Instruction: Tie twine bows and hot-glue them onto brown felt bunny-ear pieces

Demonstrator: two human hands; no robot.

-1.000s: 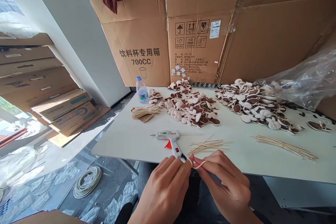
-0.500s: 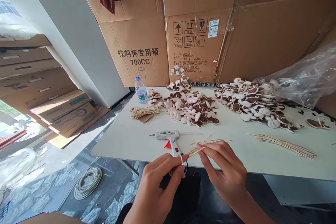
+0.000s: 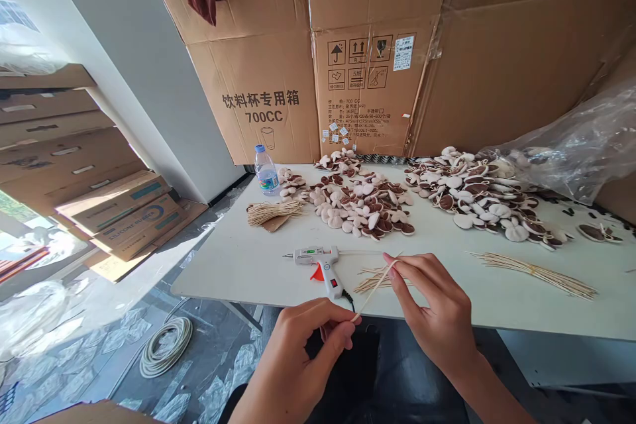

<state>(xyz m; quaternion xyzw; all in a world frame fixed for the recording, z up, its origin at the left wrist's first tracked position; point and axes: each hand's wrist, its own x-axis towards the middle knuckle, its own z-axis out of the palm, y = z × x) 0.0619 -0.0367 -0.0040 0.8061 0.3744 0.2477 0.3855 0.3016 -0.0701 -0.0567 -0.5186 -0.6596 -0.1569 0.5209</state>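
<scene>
A thin pale stick (image 3: pixel 373 293) slants between my two hands above the table's front edge. Its lower end is pinched between the thumb and fingers of my left hand (image 3: pixel 318 338). Near the upper end, the fingertips of my right hand (image 3: pixel 432 305) are closed on it. Behind the stick, several loose thin sticks (image 3: pixel 370 280) lie on the table, partly hidden by my right hand. To their left lies a white glue gun (image 3: pixel 322 268) with an orange trigger, its nozzle pointing left.
Piles of brown-and-cream plush pieces (image 3: pixel 362 205) (image 3: pixel 477 189) cover the table's back. A tied stick bundle (image 3: pixel 534 270) lies right; another bundle (image 3: pixel 273 213) lies left, near a water bottle (image 3: pixel 267 172). Cardboard (image 3: pixel 372 93) stands behind. Coiled cable (image 3: pixel 166 348) is on the floor.
The pale strand curled round my left index finger now runs straight between my hands. My right hand has shifted slightly right, and more of the loose sticks show.
</scene>
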